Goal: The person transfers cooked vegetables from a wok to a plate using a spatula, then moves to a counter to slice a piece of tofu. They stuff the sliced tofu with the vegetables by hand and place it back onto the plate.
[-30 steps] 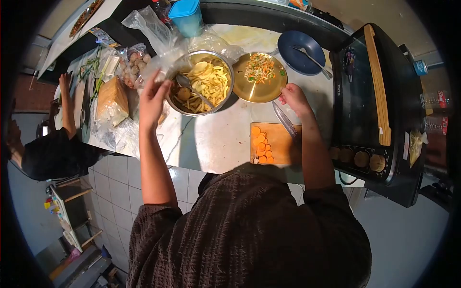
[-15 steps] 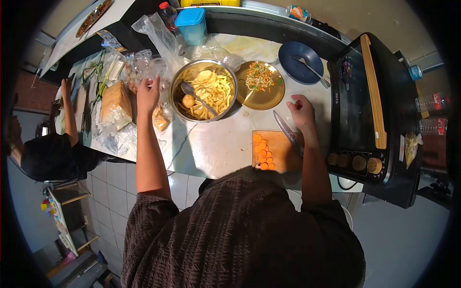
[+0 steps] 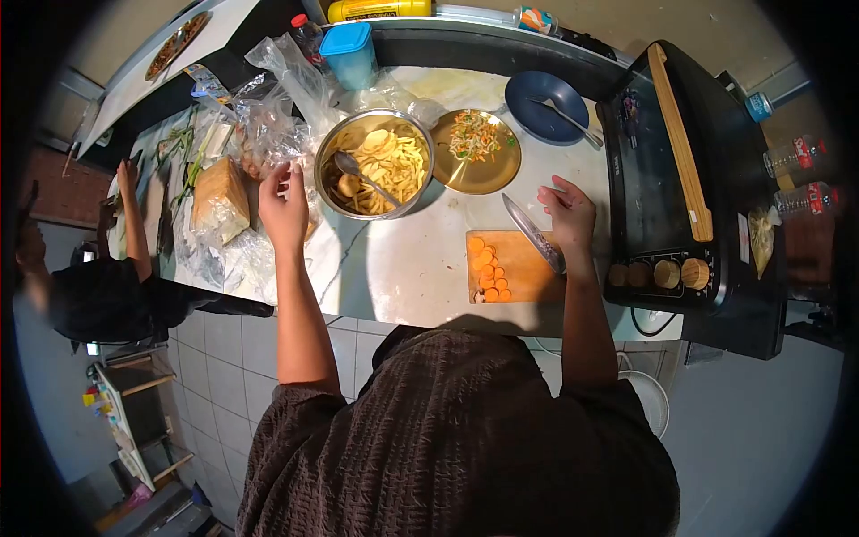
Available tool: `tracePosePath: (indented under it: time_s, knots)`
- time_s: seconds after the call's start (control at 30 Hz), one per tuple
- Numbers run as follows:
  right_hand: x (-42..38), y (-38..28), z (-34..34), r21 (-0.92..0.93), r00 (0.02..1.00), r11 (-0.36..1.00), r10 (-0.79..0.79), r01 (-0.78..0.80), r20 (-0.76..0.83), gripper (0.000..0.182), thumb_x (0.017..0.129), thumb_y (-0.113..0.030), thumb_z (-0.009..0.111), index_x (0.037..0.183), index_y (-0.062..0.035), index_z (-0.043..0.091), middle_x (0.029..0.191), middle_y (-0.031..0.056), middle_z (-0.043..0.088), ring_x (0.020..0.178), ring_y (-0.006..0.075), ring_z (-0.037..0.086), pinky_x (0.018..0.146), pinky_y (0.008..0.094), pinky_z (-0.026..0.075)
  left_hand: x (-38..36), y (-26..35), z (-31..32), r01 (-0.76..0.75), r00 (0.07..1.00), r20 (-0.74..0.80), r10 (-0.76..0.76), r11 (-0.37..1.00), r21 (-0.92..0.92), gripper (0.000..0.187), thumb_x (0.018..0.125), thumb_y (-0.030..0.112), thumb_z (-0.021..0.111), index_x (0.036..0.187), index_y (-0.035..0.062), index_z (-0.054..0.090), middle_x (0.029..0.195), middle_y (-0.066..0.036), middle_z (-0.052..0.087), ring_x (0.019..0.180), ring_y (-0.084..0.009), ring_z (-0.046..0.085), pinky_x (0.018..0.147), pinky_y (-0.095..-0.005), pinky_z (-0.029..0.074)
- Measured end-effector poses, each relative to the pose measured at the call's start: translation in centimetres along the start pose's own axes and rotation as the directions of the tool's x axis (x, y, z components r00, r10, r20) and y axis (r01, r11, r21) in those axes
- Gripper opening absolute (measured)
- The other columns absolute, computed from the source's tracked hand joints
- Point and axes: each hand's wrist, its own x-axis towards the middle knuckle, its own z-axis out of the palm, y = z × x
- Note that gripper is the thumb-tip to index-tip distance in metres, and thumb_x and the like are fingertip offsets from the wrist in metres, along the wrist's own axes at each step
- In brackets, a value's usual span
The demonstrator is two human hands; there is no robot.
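Note:
My left hand (image 3: pixel 284 210) is raised beside the metal bowl (image 3: pixel 324 183), fingers apart and holding nothing. Cut potato strips and slices (image 3: pixel 398 166) fill that bowl, along with a whole potato (image 3: pixel 347 185) and a large spoon (image 3: pixel 349 164). Just right of the knife (image 3: pixel 528 225), my right hand (image 3: pixel 571 215) hovers with loosely spread fingers and nothing in its grasp. The knife lies with its handle end over the wooden cutting board (image 3: pixel 528 273). Round carrot slices (image 3: pixel 488 264) are on the board's left part.
A gold plate (image 3: pixel 479 179) bears shredded vegetables; behind it is a dark blue plate (image 3: pixel 532 94) with a fork. A black oven (image 3: pixel 662 170) stands at right. Bread (image 3: pixel 221 197) and plastic bags (image 3: pixel 277 125) crowd the left. Another person (image 3: pixel 98 295) works at far left.
My left hand has come slightly right and lower, its fingers looser. My right hand's fingers have spread a little. The view has shifted slightly; the knife and carrot slices stay on the board.

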Motion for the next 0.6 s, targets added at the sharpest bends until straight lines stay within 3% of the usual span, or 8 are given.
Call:
tracePosePath:
  time_s: [0.13, 0.2, 0.3, 0.4, 0.6]
  knots:
    - [-1.2, -1.8, -0.3, -0.021, 0.999, 1.000, -0.006, 0.007, 0.049, 0.041, 0.078, -0.005, 0.069, 0.115, 0.0043, 0.056, 0.086, 0.0113, 0.068, 0.076, 0.0117, 0.064, 0.066, 0.0225, 0.050, -2.2, 1.2, -0.3, 0.067, 0.996, 0.070, -0.059, 0.992, -0.109, 0.032, 0.088, 0.026, 0.062, 0.103, -0.0015, 0.064, 0.090, -0.010, 0.065, 0.075, -0.0144, 0.059, 0.067, -0.0260, 0.046]
    - [-1.2, -2.2, -0.5, 0.140, 0.987, 0.989, -0.064, 0.044, 0.145, 0.037, 0.080, -0.003, 0.067, 0.114, 0.0042, 0.056, 0.089, 0.0116, 0.068, 0.078, 0.0134, 0.064, 0.069, 0.0239, 0.050, -3.2, 1.7, -0.1, 0.088, 0.992, 0.102, -0.073, 0.986, -0.144, 0.030, 0.089, 0.024, 0.061, 0.103, -0.0023, 0.064, 0.087, -0.008, 0.065, 0.074, -0.0118, 0.058, 0.066, -0.0245, 0.045]
    - [-2.2, -3.6, -0.3, 0.226, 0.981, 0.974, -0.068, 0.025, 0.183, 0.034, 0.080, 0.000, 0.065, 0.113, 0.0039, 0.056, 0.090, 0.0107, 0.067, 0.080, 0.0142, 0.063, 0.072, 0.0246, 0.050, -4.1, 2.0, -0.4, 0.151, 0.979, 0.156, -0.128, 0.977, -0.148, 0.028, 0.089, 0.022, 0.061, 0.103, -0.0029, 0.064, 0.084, -0.007, 0.065, 0.073, -0.0100, 0.057, 0.065, -0.0233, 0.044]
    - [-2.2, -3.7, -0.8, 0.298, 0.965, 0.947, -0.179, 0.116, 0.192, 0.030, 0.081, 0.002, 0.063, 0.111, 0.0035, 0.056, 0.089, 0.0082, 0.064, 0.081, 0.0135, 0.062, 0.075, 0.0242, 0.050, -4.9, 1.7, 0.2, 0.129, 0.981, 0.163, -0.102, 0.978, -0.165, 0.028, 0.089, 0.022, 0.061, 0.102, -0.0035, 0.064, 0.084, -0.007, 0.065, 0.073, -0.0096, 0.056, 0.066, -0.0230, 0.044]
    - [-2.8, -4.0, -1.3, 0.291, 0.956, 0.938, -0.244, 0.190, 0.162, 0.025, 0.083, 0.006, 0.059, 0.108, 0.0036, 0.056, 0.087, 0.0051, 0.061, 0.082, 0.0104, 0.059, 0.076, 0.0223, 0.049, -6.3, 2.7, 0.4, 0.154, 0.972, 0.196, -0.127, 0.980, -0.127, 0.029, 0.090, 0.022, 0.061, 0.101, -0.0041, 0.064, 0.083, -0.006, 0.065, 0.073, -0.0095, 0.056, 0.067, -0.0225, 0.044]
